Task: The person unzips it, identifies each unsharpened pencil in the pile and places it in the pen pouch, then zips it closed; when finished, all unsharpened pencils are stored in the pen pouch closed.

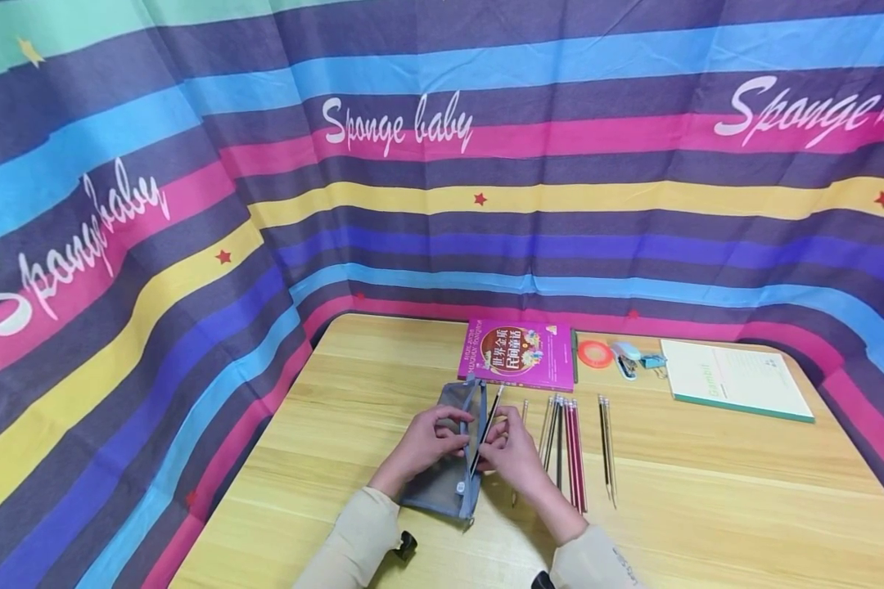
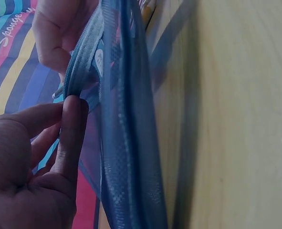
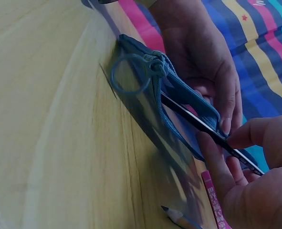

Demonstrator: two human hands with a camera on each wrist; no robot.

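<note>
A grey-blue mesh zip pencil pouch [image 1: 433,487] lies on the table with its zipper undone. My left hand [image 1: 426,443] pinches one edge of the opening between thumb and fingers, holding it apart. In my right hand [image 1: 514,455], a black pencil [image 3: 191,116] with a pale stripe is pinched between thumb and fingers. It slants into the pouch mouth, its lower end hidden inside. A ring pull [image 3: 131,74] hangs at the zipper's end in the right wrist view.
Right of the pouch lie several red pencils [image 1: 576,462], some dark ones, and a separate pair of pencils [image 1: 606,446]. Along the back are a purple book [image 1: 552,360], an orange ring of tape [image 1: 594,354], a stapler [image 1: 625,360] and a white notebook [image 1: 737,380].
</note>
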